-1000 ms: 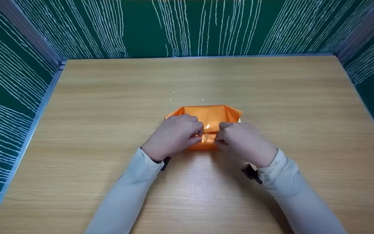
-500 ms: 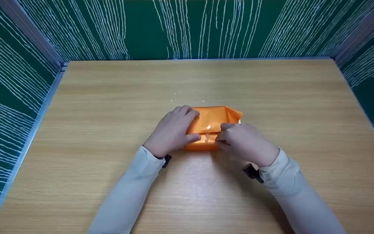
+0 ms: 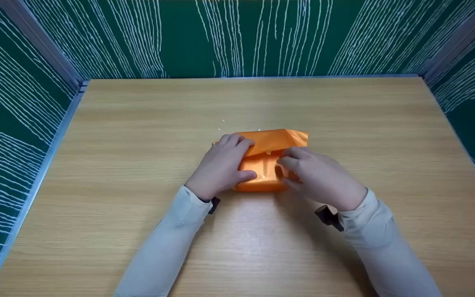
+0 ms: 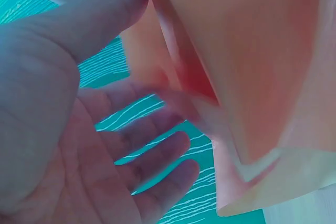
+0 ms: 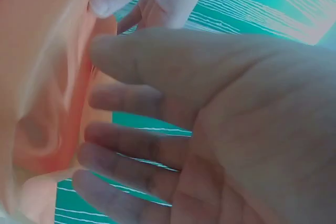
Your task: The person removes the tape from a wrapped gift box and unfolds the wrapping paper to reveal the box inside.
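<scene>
An orange paper-wrapped package (image 3: 258, 183) lies on the table, its upper flap (image 3: 268, 138) raised along the front edge. A clear strip (image 3: 265, 167) shows on the paper beneath that flap. My left hand (image 3: 225, 165) rests over the package's left end, fingers spread on top and thumb on the front part. In the left wrist view that thumb (image 4: 118, 11) touches the paper's edge. At the right end, my right hand (image 3: 316, 175) has its fingertips right at the front of the package. The right wrist view shows its fingers (image 5: 136, 145) fairly straight and apart, with nothing between them and the thumb.
The wooden table (image 3: 171, 107) has a few tiny white scraps (image 3: 223, 120) behind the package. Green walls with white streaks (image 3: 188, 45) border its back and sides. A dark wrist camera (image 3: 329, 217) sits at the right cuff.
My left hand has gone from curled fingers to a spread hold over the left end. My right hand has shifted slightly right, its fingers loosening, and the package's flap has risen.
</scene>
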`<action>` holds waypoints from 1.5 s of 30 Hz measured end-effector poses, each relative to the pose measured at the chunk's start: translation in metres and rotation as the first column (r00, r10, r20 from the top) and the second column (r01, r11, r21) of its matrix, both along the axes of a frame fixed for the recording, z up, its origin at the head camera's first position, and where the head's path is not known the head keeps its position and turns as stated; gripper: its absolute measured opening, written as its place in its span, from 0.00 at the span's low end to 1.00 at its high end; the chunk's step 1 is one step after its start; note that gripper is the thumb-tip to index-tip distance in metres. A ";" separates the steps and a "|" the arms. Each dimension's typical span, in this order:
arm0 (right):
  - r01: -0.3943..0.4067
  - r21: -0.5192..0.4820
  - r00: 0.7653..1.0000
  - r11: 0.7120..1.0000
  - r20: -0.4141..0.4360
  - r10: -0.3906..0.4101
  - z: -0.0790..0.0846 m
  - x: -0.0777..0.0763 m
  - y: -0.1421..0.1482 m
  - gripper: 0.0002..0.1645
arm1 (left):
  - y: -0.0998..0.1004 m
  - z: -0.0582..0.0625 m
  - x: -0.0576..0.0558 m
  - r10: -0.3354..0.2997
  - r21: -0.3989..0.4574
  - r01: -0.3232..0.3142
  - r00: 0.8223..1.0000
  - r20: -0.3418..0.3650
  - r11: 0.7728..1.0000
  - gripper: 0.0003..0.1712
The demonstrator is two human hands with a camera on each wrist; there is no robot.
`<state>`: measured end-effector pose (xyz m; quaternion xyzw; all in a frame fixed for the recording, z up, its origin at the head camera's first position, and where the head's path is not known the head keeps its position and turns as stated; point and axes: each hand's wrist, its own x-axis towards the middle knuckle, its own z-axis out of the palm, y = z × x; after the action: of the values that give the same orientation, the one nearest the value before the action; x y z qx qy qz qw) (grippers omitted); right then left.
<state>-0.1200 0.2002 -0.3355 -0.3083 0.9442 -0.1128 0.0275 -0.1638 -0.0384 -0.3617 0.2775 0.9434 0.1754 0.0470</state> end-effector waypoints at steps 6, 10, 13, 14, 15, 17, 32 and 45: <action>-0.005 0.046 1.000 0.999 0.012 0.004 -0.003 0.001 -0.001 0.21 | 0.005 0.003 0.002 -0.013 0.022 0.015 0.995 -0.096 1.000 0.52; -0.022 0.033 0.998 0.999 -0.050 0.024 -0.007 0.002 -0.003 0.16 | 0.009 0.004 0.003 -0.075 0.048 0.091 0.960 -0.268 0.995 0.34; -0.033 0.017 0.995 0.999 -0.099 0.034 -0.010 0.001 -0.006 0.11 | 0.012 0.004 0.004 -0.107 0.100 0.157 0.915 -0.388 0.983 0.19; -0.034 0.013 0.994 0.999 -0.106 0.035 -0.011 0.000 -0.007 0.10 | 0.013 0.003 0.005 -0.121 0.109 0.182 0.901 -0.418 0.977 0.15; -0.034 0.008 0.993 0.999 -0.111 0.035 -0.012 0.000 -0.007 0.09 | 0.014 0.002 0.006 -0.135 0.114 0.203 0.890 -0.435 0.972 0.12; -0.033 0.000 0.992 0.999 -0.119 0.033 -0.013 -0.001 -0.008 0.08 | 0.016 0.000 0.007 -0.155 0.130 0.229 0.892 -0.424 0.965 0.09; -0.037 -0.038 0.985 0.999 -0.172 0.030 -0.015 -0.002 -0.009 0.04 | -0.004 -0.017 -0.074 0.047 0.190 -0.091 0.973 0.225 0.978 0.27; -0.008 -0.027 0.991 1.000 -0.131 0.004 -0.016 -0.005 -0.006 0.04 | -0.021 -0.039 -0.115 -0.053 -0.022 0.062 0.958 0.282 0.998 0.30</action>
<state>-0.1249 0.1942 -0.3516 -0.3182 0.9414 -0.1051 -0.0384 -0.2793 -0.0592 -0.4008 0.2763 0.9213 0.1970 0.1897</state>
